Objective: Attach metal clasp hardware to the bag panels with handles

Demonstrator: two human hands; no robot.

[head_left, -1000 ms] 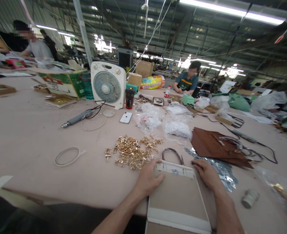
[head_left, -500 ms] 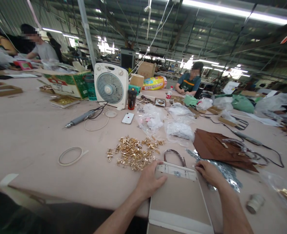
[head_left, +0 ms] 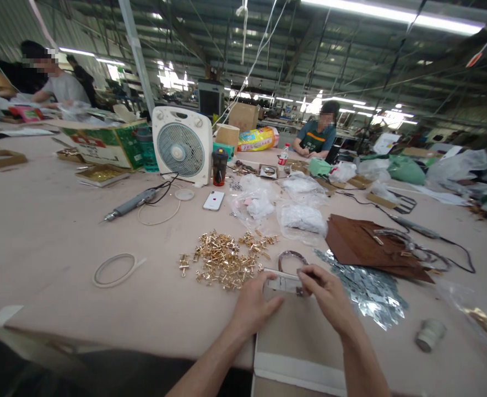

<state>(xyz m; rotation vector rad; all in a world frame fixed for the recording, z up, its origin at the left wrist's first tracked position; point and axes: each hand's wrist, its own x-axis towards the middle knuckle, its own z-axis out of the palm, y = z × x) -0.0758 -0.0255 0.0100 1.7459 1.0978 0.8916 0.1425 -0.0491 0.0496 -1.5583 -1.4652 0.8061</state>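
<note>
A flat beige panel (head_left: 299, 325) with pale edging lies before me at the table's front edge. My left hand (head_left: 255, 303) grips its upper left corner, the thumb lying on the face. Across the panel's far end runs a whitish strip (head_left: 282, 282), partly covered by my right hand (head_left: 325, 289). The fingertips of that hand are pinched together over the strip; whatever is between them is too small to make out. Just past the far edge curves a brown handle (head_left: 292, 255). Left of it is a heap of gold-coloured metal fittings (head_left: 222, 259).
Thin silvery metal plates (head_left: 371, 292) and brown leather-like pieces (head_left: 363, 242) lie to the right. A tape roll (head_left: 113, 270), a corded electric screwdriver (head_left: 130, 205), a phone (head_left: 214, 200) and a box fan (head_left: 181, 146) occupy the left and middle. A co-worker (head_left: 315, 135) sits across.
My right hand has moved left from beside the panel onto its whitish strip, fingers still pinched. My left hand keeps its hold on the corner. The view has shifted slightly.
</note>
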